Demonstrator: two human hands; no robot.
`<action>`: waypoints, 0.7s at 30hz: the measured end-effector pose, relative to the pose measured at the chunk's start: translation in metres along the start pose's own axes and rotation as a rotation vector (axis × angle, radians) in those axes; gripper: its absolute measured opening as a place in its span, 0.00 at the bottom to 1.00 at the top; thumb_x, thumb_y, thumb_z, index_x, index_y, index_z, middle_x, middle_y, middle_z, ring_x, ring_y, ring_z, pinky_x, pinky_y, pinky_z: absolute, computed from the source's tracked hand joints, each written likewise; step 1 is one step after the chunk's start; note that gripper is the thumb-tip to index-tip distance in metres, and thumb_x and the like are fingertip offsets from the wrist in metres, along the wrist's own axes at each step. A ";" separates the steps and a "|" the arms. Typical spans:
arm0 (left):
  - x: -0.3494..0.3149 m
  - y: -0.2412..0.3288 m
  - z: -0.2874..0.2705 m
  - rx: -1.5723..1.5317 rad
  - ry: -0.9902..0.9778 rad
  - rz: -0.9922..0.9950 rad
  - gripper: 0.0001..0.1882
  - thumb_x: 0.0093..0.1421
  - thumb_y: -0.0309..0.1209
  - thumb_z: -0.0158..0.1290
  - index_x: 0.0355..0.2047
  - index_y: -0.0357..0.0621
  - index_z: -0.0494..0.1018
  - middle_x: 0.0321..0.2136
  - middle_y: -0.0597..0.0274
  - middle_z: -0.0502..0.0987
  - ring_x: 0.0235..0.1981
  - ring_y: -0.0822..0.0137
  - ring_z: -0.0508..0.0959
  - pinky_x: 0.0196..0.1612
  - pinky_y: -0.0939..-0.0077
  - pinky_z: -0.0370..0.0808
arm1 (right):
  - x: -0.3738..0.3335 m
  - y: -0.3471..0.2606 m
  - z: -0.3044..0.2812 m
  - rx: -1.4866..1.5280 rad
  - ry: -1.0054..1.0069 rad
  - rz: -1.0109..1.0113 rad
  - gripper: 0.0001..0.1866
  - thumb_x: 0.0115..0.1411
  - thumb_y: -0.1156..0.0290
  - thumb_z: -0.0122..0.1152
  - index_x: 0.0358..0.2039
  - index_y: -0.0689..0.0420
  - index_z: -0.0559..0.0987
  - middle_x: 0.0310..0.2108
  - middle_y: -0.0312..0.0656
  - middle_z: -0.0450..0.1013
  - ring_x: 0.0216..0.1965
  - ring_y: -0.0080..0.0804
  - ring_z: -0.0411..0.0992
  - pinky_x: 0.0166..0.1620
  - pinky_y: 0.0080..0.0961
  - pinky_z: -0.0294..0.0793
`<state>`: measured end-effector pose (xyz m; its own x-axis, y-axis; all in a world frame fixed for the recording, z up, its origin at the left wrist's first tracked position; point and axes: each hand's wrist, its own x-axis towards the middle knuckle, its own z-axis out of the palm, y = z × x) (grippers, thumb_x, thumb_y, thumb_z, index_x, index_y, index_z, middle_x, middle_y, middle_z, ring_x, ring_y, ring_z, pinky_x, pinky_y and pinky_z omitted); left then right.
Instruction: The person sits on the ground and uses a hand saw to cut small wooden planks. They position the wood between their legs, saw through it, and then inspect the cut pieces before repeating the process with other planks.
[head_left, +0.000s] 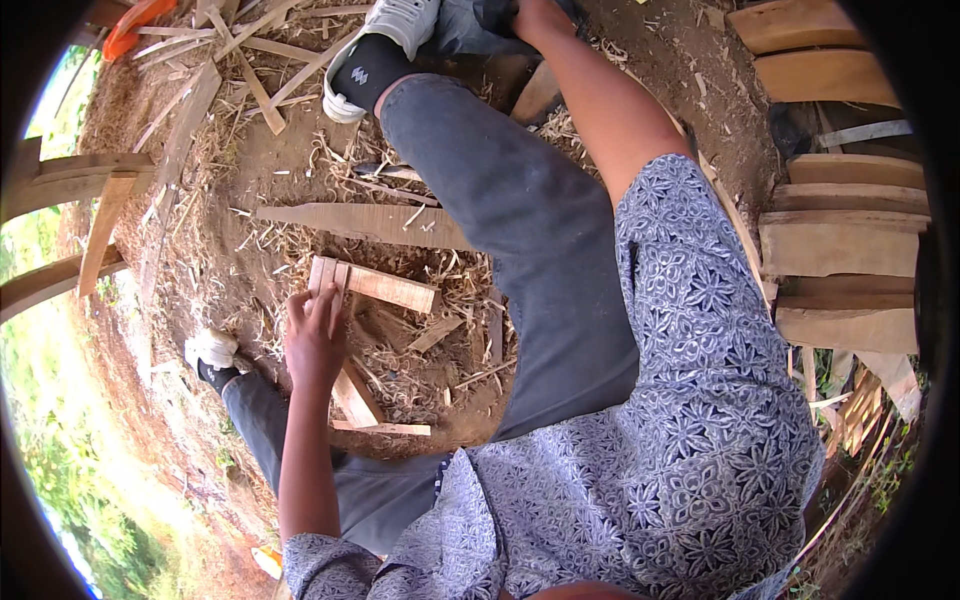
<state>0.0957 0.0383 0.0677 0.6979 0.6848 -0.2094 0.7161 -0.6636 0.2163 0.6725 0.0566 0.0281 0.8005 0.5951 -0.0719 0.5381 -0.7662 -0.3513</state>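
The left hand [315, 340] closes around the near-left end of a short wooden billet [375, 285] lying on the shaving-strewn ground [280, 160] beside the grey-trousered leg [520, 220], apparently at the moment of picking it up. The billet's long axis runs from near left to right, pointing toward the leg; lifting it would call for a firmer wrap. The right hand [535, 15] reaches to the far edge, its grip impossible to judge.

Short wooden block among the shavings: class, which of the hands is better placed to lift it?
Probably left: the left hand already rests on the short wooden block, while the right hand reaches far off at the picture's top edge.
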 end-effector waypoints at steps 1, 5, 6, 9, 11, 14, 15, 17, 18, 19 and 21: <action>0.001 0.002 0.001 -0.024 -0.001 -0.012 0.20 0.66 0.39 0.57 0.58 0.56 0.74 0.51 0.52 0.69 0.45 0.48 0.81 0.43 0.55 0.82 | 0.008 0.002 0.007 -0.028 -0.012 0.010 0.16 0.61 0.66 0.59 0.45 0.59 0.85 0.51 0.54 0.79 0.54 0.55 0.77 0.55 0.49 0.77; 0.001 0.002 0.003 -0.046 0.014 -0.015 0.20 0.67 0.39 0.56 0.58 0.55 0.75 0.52 0.52 0.69 0.47 0.48 0.80 0.45 0.55 0.82 | 0.030 0.004 0.027 0.022 0.079 0.077 0.15 0.61 0.67 0.57 0.45 0.60 0.84 0.50 0.56 0.79 0.53 0.56 0.77 0.55 0.50 0.77; -0.002 0.002 0.004 -0.037 0.020 -0.019 0.20 0.67 0.39 0.56 0.58 0.55 0.75 0.52 0.52 0.69 0.47 0.48 0.80 0.44 0.55 0.82 | 0.027 -0.003 0.025 0.039 0.068 0.089 0.15 0.62 0.67 0.57 0.44 0.60 0.84 0.50 0.56 0.79 0.53 0.55 0.77 0.55 0.50 0.77; -0.004 0.002 0.005 -0.031 0.043 -0.012 0.20 0.67 0.39 0.56 0.58 0.56 0.75 0.52 0.51 0.69 0.47 0.48 0.80 0.45 0.56 0.82 | 0.017 -0.006 0.016 0.067 0.128 0.019 0.14 0.62 0.69 0.55 0.44 0.61 0.83 0.48 0.58 0.79 0.52 0.56 0.78 0.54 0.52 0.77; -0.001 0.005 0.005 -0.049 0.062 0.003 0.19 0.67 0.38 0.56 0.58 0.57 0.75 0.52 0.51 0.69 0.48 0.48 0.79 0.47 0.56 0.81 | 0.014 0.006 0.003 0.151 0.226 0.032 0.13 0.63 0.69 0.56 0.43 0.62 0.82 0.44 0.57 0.81 0.48 0.54 0.79 0.50 0.49 0.79; -0.001 0.005 0.010 -0.108 0.076 -0.067 0.19 0.65 0.36 0.58 0.57 0.59 0.76 0.52 0.52 0.70 0.51 0.47 0.78 0.50 0.54 0.78 | 0.012 0.026 -0.025 0.584 0.290 0.154 0.09 0.64 0.69 0.58 0.38 0.60 0.81 0.36 0.50 0.82 0.38 0.43 0.81 0.41 0.39 0.81; -0.005 0.003 0.012 -0.143 0.092 -0.081 0.19 0.64 0.36 0.58 0.56 0.59 0.76 0.52 0.52 0.70 0.51 0.47 0.77 0.51 0.53 0.77 | 0.000 0.024 -0.033 0.858 0.209 0.169 0.07 0.64 0.68 0.60 0.36 0.58 0.80 0.33 0.47 0.81 0.35 0.38 0.80 0.38 0.35 0.80; -0.009 -0.001 0.017 -0.215 0.126 -0.114 0.20 0.62 0.34 0.59 0.55 0.60 0.77 0.52 0.52 0.70 0.53 0.46 0.76 0.53 0.53 0.75 | -0.026 0.011 -0.045 1.239 0.097 0.149 0.05 0.65 0.69 0.61 0.31 0.54 0.77 0.28 0.41 0.79 0.30 0.28 0.78 0.32 0.26 0.78; -0.011 -0.003 0.021 -0.215 0.140 -0.149 0.19 0.60 0.33 0.60 0.53 0.61 0.79 0.50 0.53 0.72 0.53 0.47 0.75 0.54 0.53 0.74 | -0.044 -0.003 -0.044 1.351 0.055 0.117 0.07 0.65 0.71 0.61 0.29 0.52 0.75 0.27 0.38 0.77 0.29 0.23 0.76 0.30 0.21 0.75; -0.015 -0.012 0.030 -0.234 0.197 -0.119 0.18 0.60 0.33 0.60 0.51 0.60 0.80 0.49 0.53 0.73 0.53 0.48 0.76 0.54 0.54 0.73 | -0.069 -0.030 -0.049 1.355 -0.005 0.116 0.07 0.64 0.75 0.60 0.28 0.52 0.74 0.28 0.39 0.77 0.29 0.26 0.76 0.31 0.23 0.76; -0.010 -0.006 0.028 -0.269 0.255 -0.115 0.16 0.60 0.35 0.61 0.49 0.60 0.81 0.48 0.52 0.75 0.51 0.48 0.76 0.53 0.54 0.73 | -0.120 -0.060 -0.071 1.358 -0.187 -0.004 0.07 0.63 0.77 0.59 0.41 0.55 0.74 0.33 0.39 0.78 0.32 0.25 0.76 0.35 0.21 0.77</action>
<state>0.0848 0.0266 0.0414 0.5643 0.8255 -0.0101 0.7378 -0.4987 0.4549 0.5625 0.0138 0.1242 0.6941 0.7031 -0.1546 -0.2260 0.0090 -0.9741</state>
